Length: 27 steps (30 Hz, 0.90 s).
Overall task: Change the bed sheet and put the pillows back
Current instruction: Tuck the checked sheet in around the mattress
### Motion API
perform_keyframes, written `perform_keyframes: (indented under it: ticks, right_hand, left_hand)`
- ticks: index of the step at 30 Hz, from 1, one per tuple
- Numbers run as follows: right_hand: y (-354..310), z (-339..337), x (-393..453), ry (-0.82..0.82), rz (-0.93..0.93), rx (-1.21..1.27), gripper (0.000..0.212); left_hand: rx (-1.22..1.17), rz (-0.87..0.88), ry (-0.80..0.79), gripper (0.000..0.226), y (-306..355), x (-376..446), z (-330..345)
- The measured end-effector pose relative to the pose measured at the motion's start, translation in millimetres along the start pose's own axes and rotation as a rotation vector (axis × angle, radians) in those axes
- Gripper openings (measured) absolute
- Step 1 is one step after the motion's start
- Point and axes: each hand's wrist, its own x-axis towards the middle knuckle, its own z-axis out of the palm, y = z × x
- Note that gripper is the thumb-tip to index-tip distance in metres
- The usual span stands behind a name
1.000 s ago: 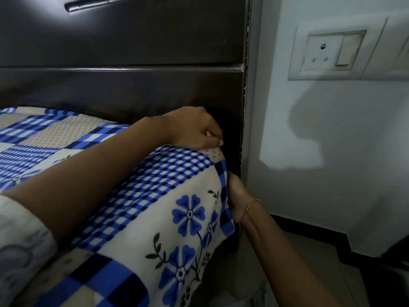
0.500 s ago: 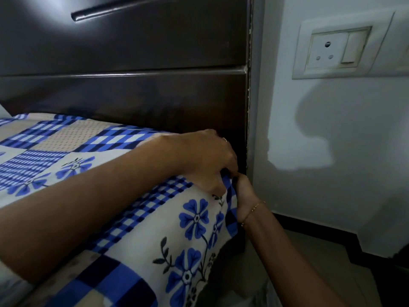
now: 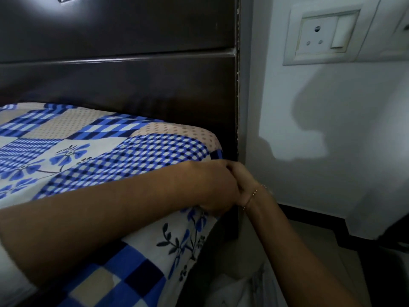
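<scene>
sheet: the blue-and-cream patchwork bed sheet [image 3: 124, 149] lies over the mattress, its corner pulled round the head end where the bed meets the dark headboard [image 3: 124, 85].
left grip: my left hand [image 3: 212, 187] reaches across the sheet with fingers curled down over the corner edge; they seem to pinch the cloth, though the fingertips are hidden behind the fold.
right grip: my right hand [image 3: 243, 185], with a thin bracelet [image 3: 254, 192] at the wrist, comes up from below beside the bed and meets the left hand at the same corner; whether it holds cloth or only presses it in, i cannot tell.
step: i judge i am tucking this corner down between mattress and headboard.
risk: the gap at the headboard looks tight, so the fold may bunch or spring back out if i let go before it is pushed deep; pulling too hard here could drag the sheet askew on the far side.
orientation: the sheet's checks run slantwise in this view, its long axis leading away from the headboard toward me, the side drop hanging down at the bed's right edge.
pillows: none in view.
nearby: wall socket [image 3: 321, 34] on the pale wall.
</scene>
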Motion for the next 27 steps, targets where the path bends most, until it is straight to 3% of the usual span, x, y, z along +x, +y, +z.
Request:
perform_keyframes:
  ticks: [2, 5, 7, 11, 13, 16, 20, 25, 27]
  right_hand:
    - [1.8, 0.9, 1.5, 0.053, 0.003, -0.085, 0.034]
    - [0.7, -0.5, 6.1, 0.302, -0.095, -0.537, 0.032]
    - [2.1, -9.9, 7.3, 0.408, -0.299, -0.887, 0.028]
    - [34.7, -27.6, -10.1, 0.555, -0.712, -0.940, 0.009]
    - [56.9, -31.5, -18.7, 0.520, -0.906, -0.962, 0.003]
    - [87.5, -37.6, -27.7, 0.352, -1.071, -0.972, 0.015]
    - [98.2, -44.0, -32.6, 0.281, -1.105, -1.038, 0.028]
    - [110.5, -51.9, -33.8, 0.182, -1.080, -1.237, 0.037]
    - [113.3, -49.9, -27.8, 0.225, -1.069, -1.359, 0.041]
  left_hand:
    - [0.082, 0.080, -0.008, 0.033, 1.1, -5.2, 1.7]
    - [0.423, 0.158, -0.242, 0.045, 8.7, -11.6, 0.0]
    - [0.449, 0.153, -0.265, 0.050, 11.7, -12.9, 2.9]
    - [0.453, 0.156, -0.206, 0.055, 16.9, -19.2, 13.8]
    - [0.445, 0.149, -0.172, 0.055, 21.5, -24.3, 14.2]
    - [0.390, 0.121, -0.103, 0.050, 28.9, -32.9, 18.0]
    - [0.373, 0.030, 0.022, 0.047, 35.8, -68.5, 16.6]
    - [0.360, -0.063, -0.127, 0.058, 57.6, -101.1, 30.0]
    - [0.389, -0.095, -0.169, 0.058, 64.3, -95.3, 37.9]
